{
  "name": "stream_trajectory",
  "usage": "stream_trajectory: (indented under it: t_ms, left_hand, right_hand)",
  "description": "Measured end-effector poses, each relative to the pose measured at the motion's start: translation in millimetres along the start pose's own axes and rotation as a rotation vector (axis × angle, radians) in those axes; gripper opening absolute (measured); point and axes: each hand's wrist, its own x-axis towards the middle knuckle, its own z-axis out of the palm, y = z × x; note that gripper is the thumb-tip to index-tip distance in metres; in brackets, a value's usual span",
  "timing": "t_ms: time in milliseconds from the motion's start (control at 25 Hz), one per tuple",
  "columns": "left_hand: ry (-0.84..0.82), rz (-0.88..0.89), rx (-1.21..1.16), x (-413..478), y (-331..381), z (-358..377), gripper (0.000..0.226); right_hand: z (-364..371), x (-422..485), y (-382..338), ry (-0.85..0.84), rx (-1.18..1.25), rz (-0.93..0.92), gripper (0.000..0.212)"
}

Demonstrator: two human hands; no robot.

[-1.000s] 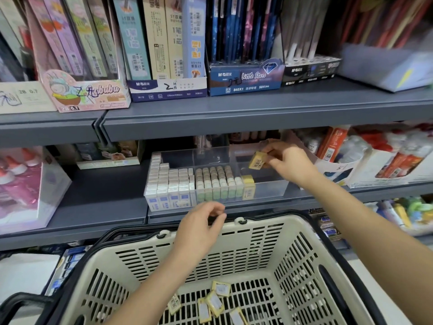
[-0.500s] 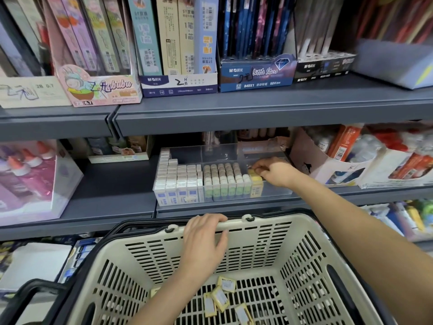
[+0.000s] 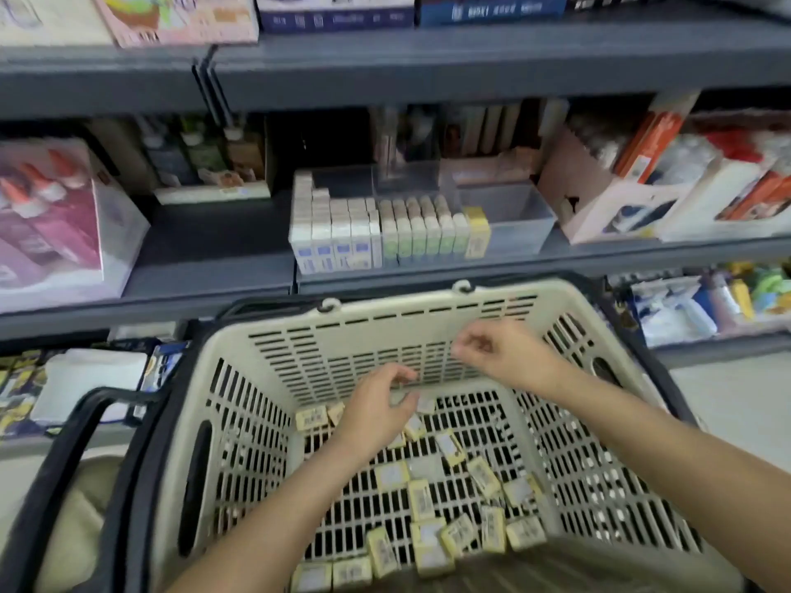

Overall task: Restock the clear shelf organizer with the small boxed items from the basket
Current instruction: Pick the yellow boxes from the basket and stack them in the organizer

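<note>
Left hand (image 3: 374, 404) (fingers (image 3: 400, 372) curled) low in basket (image 3: 385, 318)

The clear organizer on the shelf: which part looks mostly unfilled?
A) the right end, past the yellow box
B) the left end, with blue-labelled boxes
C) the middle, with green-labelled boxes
A: the clear organizer is bare past the yellow box, while blue-labelled boxes and green-labelled boxes stand in rows left of it.

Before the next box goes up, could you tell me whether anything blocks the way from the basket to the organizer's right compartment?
Nothing visible does: the clear organizer's right compartment is open beside its yellow boxes; a box need only clear the basket's far wall.
</note>
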Motion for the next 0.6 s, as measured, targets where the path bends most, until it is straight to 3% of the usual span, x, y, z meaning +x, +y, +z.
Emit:
stream_trajectory:
  t_ms: [160, 280, 400, 480, 600]
  left_hand:
    - [-0.217, -0.221, -0.074, -8.4, -29.1, 28.8, 0.024]
    - [-0.426, -0.260, 0.031, -19.2, -47.3, 46.5, 0.031]
    - [-0.504, -0.250, 0.094, -22.2, -56.0, 55.0, 0.033]
    - [-0.494, -0.287, 0.053, -21.4, -57.5, 55.4, 0.031]
    - [-0.476, -0.348, -0.014, -19.2, -56.9, 54.7, 0.031]
  right_hand:
    - [62.8, -17.3, 34.3, -0.490, -0.391, 0.098, 0.026]
    - [86.9, -27.6, 65.2, -0.680, -0.575, 0.215, 0.043]
    - [103.5, -37.6, 77.6, -0.666, -0.625, 0.276, 0.053]
    - [111.0, -40.6, 77.2, -0.614, -0.596, 0.279, 0.046]
    - [119.3, -37.3, 65.6, -0.496, -0.330, 0.298, 0.034]
